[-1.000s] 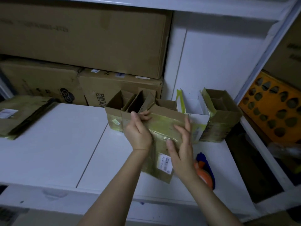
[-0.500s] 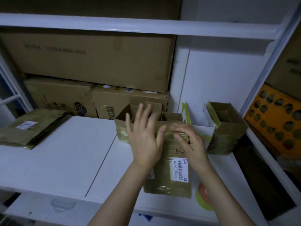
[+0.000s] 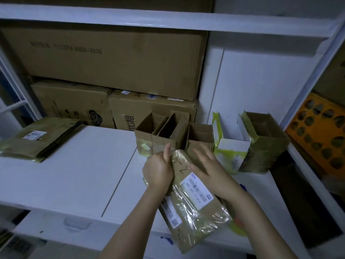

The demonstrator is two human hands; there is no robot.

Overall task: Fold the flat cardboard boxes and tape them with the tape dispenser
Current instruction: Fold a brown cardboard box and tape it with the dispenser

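A flat cardboard box wrapped in old clear tape, with a white barcode label, lies tilted over the front of the white shelf. My left hand grips its upper left edge, thumb up along the cardboard. My right hand rests flat on its upper right face with fingers straight. A yellow and orange tape dispenser peeks out under my right forearm, mostly hidden.
Several folded open-top small boxes stand in a row at the back of the shelf, with a white one and a brown one to the right. A stack of flat boxes lies at the left. Large cartons fill the back.
The flat box has been turned and pulled toward the shelf's front edge. My left hand went from spread flat to gripping its edge. The view tilted up.
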